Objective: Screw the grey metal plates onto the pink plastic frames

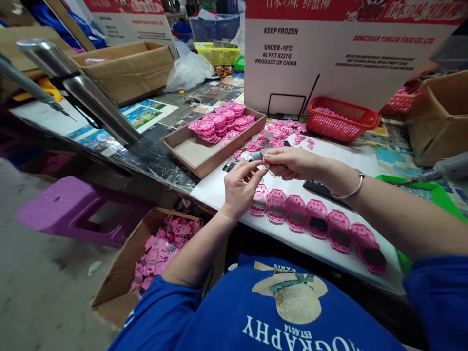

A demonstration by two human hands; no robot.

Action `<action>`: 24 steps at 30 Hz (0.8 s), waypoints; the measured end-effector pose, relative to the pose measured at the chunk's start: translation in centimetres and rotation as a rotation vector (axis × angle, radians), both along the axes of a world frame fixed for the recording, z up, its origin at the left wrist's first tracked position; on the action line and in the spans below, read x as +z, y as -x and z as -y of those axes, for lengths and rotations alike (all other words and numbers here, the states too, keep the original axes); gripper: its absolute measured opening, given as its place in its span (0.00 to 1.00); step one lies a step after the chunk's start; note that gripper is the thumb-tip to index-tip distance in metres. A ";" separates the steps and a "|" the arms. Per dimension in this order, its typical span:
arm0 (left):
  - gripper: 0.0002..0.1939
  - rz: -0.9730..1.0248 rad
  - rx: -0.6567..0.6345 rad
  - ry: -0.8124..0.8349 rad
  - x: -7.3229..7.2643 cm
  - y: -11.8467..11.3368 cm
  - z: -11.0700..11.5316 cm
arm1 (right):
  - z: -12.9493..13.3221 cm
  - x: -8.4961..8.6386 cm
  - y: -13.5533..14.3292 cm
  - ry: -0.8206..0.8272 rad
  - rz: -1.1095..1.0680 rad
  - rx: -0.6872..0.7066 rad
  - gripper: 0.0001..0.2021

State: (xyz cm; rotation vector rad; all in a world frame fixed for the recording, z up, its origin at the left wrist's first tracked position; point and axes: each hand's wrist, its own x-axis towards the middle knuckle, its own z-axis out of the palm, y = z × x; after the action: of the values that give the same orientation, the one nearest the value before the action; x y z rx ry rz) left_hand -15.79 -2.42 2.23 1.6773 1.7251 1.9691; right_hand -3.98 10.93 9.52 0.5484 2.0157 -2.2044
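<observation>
My left hand (242, 186) and my right hand (288, 163) meet over the white work surface (215, 190), fingertips almost touching. Both are closed in a pinch, and whatever lies between the fingers is too small to make out. Just below them runs a row of several pink plastic casings (295, 213), most with a dark or grey rectangle on the lower part. Behind my fingers lies a loose pile of small pink parts (278, 130) mixed with grey and dark flat pieces.
A shallow tray (199, 168) holds stacked pink casings. Around stand a red basket (341, 122), a green tray (435, 195), a power screwdriver (449, 168), a metal post (91, 100) and a tall printed carton panel (329, 63). At lower left are a cardboard box (113, 287) and a purple stool (60, 204).
</observation>
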 end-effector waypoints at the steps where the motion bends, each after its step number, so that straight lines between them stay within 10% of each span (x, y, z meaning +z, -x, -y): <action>1: 0.10 -0.013 0.010 -0.009 -0.1 0.0 0.2 | 0.3 -0.2 -0.1 -0.034 0.002 -0.007 0.14; 14: 0.08 -0.055 0.045 0.020 -2.1 -0.1 0.3 | 2.0 -2.0 0.2 -0.411 0.068 -0.195 0.12; 24: 0.11 -0.146 0.033 0.191 -3.2 0.4 1.3 | 1.1 -3.6 0.3 -0.351 0.050 -0.308 0.10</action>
State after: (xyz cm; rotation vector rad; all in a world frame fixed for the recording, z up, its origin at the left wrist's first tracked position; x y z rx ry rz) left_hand -16.20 -3.70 -0.97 1.7742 1.9310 1.6683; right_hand -4.32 9.85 5.96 1.0023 2.4489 -1.9574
